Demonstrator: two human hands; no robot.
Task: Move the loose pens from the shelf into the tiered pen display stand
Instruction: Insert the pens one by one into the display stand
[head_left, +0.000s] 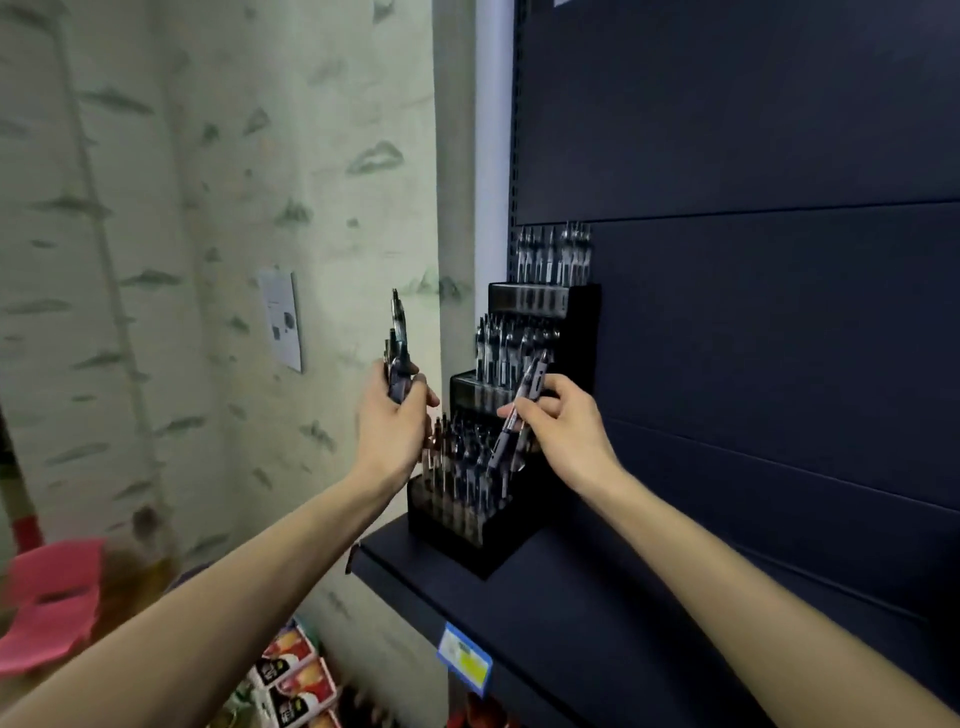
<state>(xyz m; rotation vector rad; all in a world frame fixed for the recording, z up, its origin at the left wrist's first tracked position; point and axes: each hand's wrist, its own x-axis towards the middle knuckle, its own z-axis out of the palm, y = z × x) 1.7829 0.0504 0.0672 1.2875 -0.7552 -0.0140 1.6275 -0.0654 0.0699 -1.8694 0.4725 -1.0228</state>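
Observation:
A black tiered pen display stand (498, 545) sits at the left end of a dark blue shelf (597, 623), with several pens upright in each of its three tiers. My left hand (392, 431) grips a small bunch of pens (399, 353) upright, just left of the stand. My right hand (563, 426) pinches a single pen (519, 410), held at a slant in front of the middle tier and above the lowest one.
A dark blue back panel (753, 260) rises behind the shelf. A price label (464, 656) hangs on the shelf's front edge. Boxed goods (296, 680) lie below on the left, a pink object (52, 603) at far left. A patterned wall (208, 208) stands to the left.

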